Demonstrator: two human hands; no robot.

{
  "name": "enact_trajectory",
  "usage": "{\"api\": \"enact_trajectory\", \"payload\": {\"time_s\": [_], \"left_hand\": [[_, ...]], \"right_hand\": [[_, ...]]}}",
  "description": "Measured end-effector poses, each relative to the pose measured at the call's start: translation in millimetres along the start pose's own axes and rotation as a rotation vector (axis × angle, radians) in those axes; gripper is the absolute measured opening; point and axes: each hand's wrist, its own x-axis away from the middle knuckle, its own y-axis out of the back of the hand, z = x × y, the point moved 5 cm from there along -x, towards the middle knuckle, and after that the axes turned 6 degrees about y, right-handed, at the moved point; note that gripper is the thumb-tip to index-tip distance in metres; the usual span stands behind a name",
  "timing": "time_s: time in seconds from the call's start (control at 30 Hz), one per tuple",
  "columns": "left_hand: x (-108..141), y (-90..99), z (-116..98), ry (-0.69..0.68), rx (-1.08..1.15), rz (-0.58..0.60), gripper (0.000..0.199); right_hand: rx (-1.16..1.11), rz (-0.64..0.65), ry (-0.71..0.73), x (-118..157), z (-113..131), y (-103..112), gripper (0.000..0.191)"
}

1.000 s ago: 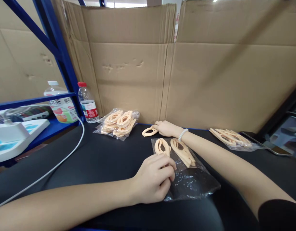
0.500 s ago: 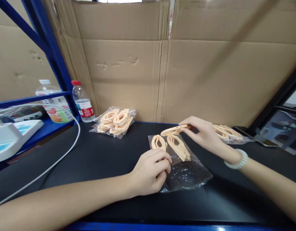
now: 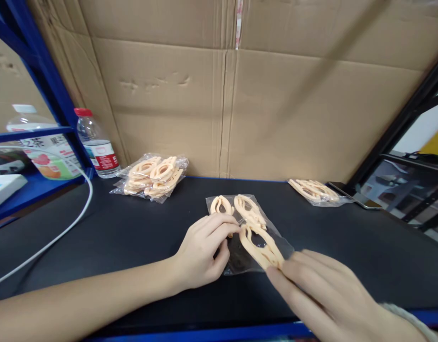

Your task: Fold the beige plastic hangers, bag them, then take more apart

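A clear plastic bag [image 3: 240,261] lies flat on the black table, with two beige folding hangers, one on the left [image 3: 220,205] and one on the right [image 3: 250,210], at its far end. My left hand [image 3: 206,249] rests on the bag's left side, fingers curled and closed on it; its grip is partly hidden. Between thumb and fingers, my right hand [image 3: 321,285] holds another beige folding hanger [image 3: 261,247] by its near end. This hanger slants over the bag, and its far tip meets my left fingertips.
A filled bag of hangers [image 3: 153,176] sits at the back left beside a red-capped bottle [image 3: 99,149]. More bagged hangers [image 3: 313,191] and a phone-like slab [image 3: 357,197] lie at the back right. A white cable [image 3: 78,216] crosses the left. Cardboard [image 3: 169,109] stands behind the table.
My right hand has come toward me, carrying the hanger from the bag's far end to over its near part. My left hand keeps its place on the bag. The view has shifted right.
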Motion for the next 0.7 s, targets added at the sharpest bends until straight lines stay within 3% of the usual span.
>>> {"api": "enact_trajectory", "payload": {"time_s": [0.07, 0.23, 0.4, 0.57, 0.7], "left_hand": [[0, 1.1, 0, 0.004, -0.002, -0.007, 0.037], [0, 2.4, -2, -0.012, 0.0, -0.022, 0.037], [-1, 2.8, 3, 0.044, 0.021, -0.021, 0.036], [-1, 1.8, 2, 0.041, 0.022, -0.008, 0.037], [-2, 4.8, 0, 0.025, -0.027, 0.004, 0.03]], "right_hand": [[-0.002, -0.02, 0.064, -15, -4, -17, 0.036], [0.147, -0.002, 0.167, -33, -11, -69, 0.024], [0.272, 0.156, 0.061, -37, -17, -102, 0.02], [0.357, 0.171, -0.075, -33, -18, -110, 0.021], [0.344, 0.147, -0.131, -29, -20, -93, 0.027]]}}
